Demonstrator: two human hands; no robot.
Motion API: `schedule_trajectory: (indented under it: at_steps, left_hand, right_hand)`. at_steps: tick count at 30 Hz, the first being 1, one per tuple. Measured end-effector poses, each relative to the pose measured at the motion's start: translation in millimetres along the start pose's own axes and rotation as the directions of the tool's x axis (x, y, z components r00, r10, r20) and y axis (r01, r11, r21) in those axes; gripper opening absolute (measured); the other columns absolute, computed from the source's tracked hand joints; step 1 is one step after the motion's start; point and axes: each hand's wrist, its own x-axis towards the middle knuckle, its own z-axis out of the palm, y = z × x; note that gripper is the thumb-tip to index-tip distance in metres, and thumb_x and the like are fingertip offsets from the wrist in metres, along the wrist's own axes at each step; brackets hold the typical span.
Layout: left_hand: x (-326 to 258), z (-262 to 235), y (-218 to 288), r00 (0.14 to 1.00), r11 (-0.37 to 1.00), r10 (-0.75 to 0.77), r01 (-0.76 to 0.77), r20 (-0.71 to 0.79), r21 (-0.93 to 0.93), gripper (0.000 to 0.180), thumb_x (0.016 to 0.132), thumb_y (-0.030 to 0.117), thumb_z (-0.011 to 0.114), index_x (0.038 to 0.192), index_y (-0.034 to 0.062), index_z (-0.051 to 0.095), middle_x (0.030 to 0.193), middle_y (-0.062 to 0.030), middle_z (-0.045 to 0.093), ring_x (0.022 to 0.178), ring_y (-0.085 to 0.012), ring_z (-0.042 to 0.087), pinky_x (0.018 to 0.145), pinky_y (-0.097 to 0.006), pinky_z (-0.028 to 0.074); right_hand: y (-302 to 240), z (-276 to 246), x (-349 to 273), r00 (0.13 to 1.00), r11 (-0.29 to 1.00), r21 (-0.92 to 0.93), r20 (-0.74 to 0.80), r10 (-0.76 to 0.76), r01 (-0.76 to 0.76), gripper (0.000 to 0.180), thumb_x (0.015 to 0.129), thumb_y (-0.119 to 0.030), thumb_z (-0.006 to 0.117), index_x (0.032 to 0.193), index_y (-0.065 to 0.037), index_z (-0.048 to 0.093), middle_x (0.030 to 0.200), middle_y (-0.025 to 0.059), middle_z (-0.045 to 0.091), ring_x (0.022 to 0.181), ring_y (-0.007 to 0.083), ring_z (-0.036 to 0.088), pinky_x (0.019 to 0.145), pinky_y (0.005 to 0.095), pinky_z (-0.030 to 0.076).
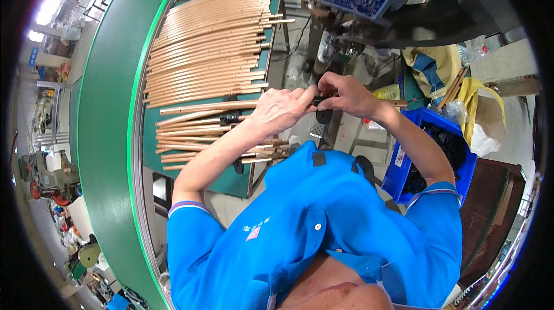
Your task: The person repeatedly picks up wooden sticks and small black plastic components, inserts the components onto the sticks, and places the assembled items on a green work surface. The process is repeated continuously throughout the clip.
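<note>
My left hand is closed around a copper-coloured tube, which runs crosswise in front of my body. Close beside it, my right hand pinches a small black piece on that tube, with thumb and index finger meeting the left fingertips. Fingers cover most of the black piece. Just below the fingertips a rounded black part shows; whether it joins the piece I cannot tell. Left of my hands, several tubes with black fittings lie in a loose pile under my left forearm.
Rows of copper-coloured tubes cover a green table. Beyond it runs a green conveyor belt. A blue bin of black parts stands right, near a yellow bag. Dark machinery with a blue plate stands ahead.
</note>
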Motion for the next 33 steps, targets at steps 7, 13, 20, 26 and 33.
schedule_trajectory:
  at_steps: [7,13,20,26,33]
  left_hand:
    - [49,-18,-39,0.992,0.998,0.011,-0.004,-0.127,0.058,0.031,0.088,0.031,0.062,0.116,0.0164,0.058,0.074,-0.0057,0.057,0.06,-0.0254,0.061,0.047,-0.039,0.046]
    - [86,-13,-70,0.993,0.997,-0.002,0.011,-0.119,0.077,0.034,0.088,0.035,0.061,0.12,0.0224,0.058,0.072,-0.005,0.058,0.063,-0.0258,0.062,0.05,-0.039,0.048]
    - [102,-8,-78,1.0,0.997,-0.03,0.029,-0.006,-0.071,0.032,0.09,0.041,0.056,0.114,0.0213,0.062,0.074,-0.0102,0.065,0.069,-0.0298,0.066,0.057,-0.044,0.05]
    - [107,-1,-78,0.992,0.993,-0.075,0.083,0.105,-0.083,0.03,0.088,0.041,0.057,0.106,0.0184,0.065,0.071,-0.0136,0.066,0.07,-0.0337,0.066,0.06,-0.046,0.051]
    - [101,4,-88,0.99,0.966,-0.081,0.106,0.114,-0.237,0.032,0.088,0.036,0.059,0.113,0.0181,0.064,0.083,-0.0142,0.068,0.078,-0.0322,0.067,0.066,-0.043,0.052]
  right_hand:
    - [19,-49,-16,0.956,0.657,-0.751,-0.233,-0.18,-0.06,0.039,0.085,-0.033,0.067,0.118,-0.014,0.055,0.108,0.0129,0.063,0.093,0.0327,0.064,0.076,0.0447,0.049]
    - [78,-62,12,0.856,0.663,-0.749,-0.354,-0.377,-0.018,0.037,0.092,-0.03,0.06,0.129,-0.026,0.053,0.121,0.016,0.06,0.107,0.0326,0.059,0.086,0.0472,0.047]
    - [103,-66,18,0.91,0.806,-0.592,-0.328,-0.253,0.011,0.03,0.09,-0.029,0.064,0.118,-0.017,0.063,0.116,0.0126,0.065,0.107,0.0279,0.061,0.089,0.0419,0.048]
    - [68,-75,22,0.916,0.691,-0.718,-0.217,-0.339,0.085,0.03,0.089,-0.027,0.065,0.116,-0.014,0.066,0.11,0.0072,0.068,0.099,0.0216,0.065,0.085,0.0344,0.051]
    - [43,-60,16,0.928,0.708,-0.705,-0.291,-0.231,-0.045,0.022,0.088,-0.018,0.064,0.11,-0.013,0.067,0.105,0.0087,0.068,0.096,0.0288,0.065,0.085,0.038,0.051]
